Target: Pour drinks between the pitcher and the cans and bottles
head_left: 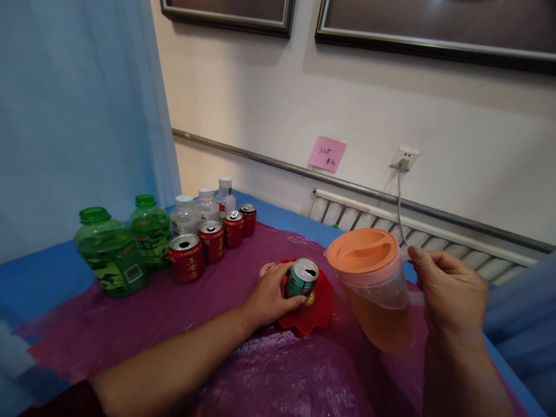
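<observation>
My left hand (pixel 273 292) is wrapped round a small green drink can (pixel 301 279) with an opened top. That can stands upright over a red scalloped dish (pixel 319 315). To its right, my right hand (pixel 452 289) grips the handle of a clear plastic pitcher (pixel 382 307) with an orange lid (pixel 365 250). Brownish liquid fills the lower part of the pitcher, which is tilted a little to the left. Its spout side is near the can but apart from it, and no stream of liquid shows.
Several red cans (pixel 186 260) form a row at the left, beside clear white-capped bottles (pixel 186 217) and two green bottles (pixel 110 255). Purple plastic sheeting (pixel 243 370) covers the blue table. A radiator (pixel 460 231) and a plugged-in cord (pixel 400 202) are along the wall behind.
</observation>
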Demonstrator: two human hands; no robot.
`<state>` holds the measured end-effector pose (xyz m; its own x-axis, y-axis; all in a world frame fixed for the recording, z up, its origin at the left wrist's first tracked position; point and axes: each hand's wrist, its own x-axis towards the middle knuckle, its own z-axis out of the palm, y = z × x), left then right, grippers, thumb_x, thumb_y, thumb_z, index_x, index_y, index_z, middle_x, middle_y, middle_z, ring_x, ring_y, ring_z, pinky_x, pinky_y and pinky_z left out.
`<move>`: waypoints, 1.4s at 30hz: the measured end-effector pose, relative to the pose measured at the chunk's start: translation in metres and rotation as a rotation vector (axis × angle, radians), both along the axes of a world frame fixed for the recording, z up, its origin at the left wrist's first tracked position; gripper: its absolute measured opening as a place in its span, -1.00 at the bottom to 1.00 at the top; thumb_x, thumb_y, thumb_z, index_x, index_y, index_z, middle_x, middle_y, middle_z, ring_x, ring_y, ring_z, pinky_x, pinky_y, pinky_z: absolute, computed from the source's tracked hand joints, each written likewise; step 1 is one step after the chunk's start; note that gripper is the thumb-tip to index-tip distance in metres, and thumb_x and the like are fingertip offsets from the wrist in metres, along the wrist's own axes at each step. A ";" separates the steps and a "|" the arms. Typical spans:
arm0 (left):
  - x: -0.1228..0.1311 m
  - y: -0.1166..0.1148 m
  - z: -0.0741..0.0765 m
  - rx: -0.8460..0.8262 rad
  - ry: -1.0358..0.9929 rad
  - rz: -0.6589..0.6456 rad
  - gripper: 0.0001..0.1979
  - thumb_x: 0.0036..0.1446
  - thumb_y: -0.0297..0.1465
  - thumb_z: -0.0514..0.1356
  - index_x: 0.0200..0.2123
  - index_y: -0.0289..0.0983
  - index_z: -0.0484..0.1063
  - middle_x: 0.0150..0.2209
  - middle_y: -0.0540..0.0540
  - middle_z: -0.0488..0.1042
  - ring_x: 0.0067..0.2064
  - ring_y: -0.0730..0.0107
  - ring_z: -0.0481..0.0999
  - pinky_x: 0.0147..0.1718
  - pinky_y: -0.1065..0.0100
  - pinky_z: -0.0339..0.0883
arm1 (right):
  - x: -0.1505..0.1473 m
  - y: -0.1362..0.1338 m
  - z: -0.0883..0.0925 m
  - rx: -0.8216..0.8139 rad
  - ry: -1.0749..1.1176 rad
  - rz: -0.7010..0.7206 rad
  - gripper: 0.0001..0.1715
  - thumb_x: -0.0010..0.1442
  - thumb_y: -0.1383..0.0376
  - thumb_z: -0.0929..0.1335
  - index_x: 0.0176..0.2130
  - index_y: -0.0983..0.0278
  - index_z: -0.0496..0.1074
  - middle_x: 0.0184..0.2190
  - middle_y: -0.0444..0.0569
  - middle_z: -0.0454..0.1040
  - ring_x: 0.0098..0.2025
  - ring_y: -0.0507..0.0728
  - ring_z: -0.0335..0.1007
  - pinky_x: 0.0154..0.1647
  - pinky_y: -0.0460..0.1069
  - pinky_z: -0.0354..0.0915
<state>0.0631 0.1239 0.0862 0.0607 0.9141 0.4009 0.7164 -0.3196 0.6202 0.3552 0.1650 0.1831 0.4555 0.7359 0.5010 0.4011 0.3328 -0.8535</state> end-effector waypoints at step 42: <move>0.001 0.001 0.000 -0.006 -0.039 0.025 -0.31 -0.09 -0.19 0.44 0.14 -0.18 0.40 0.07 -0.14 0.56 0.10 -0.02 0.49 0.15 -0.01 0.18 | -0.005 -0.005 -0.002 -0.175 -0.120 0.047 -0.43 -0.09 -0.20 0.50 -0.50 0.25 0.50 -0.64 -0.23 0.22 -0.54 0.00 0.07 -0.55 -0.06 0.02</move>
<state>0.0641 0.1251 0.0858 0.0226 0.9175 0.3970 0.6993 -0.2983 0.6496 0.3504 0.1603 0.1816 0.3636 0.8353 0.4123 0.4910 0.2043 -0.8469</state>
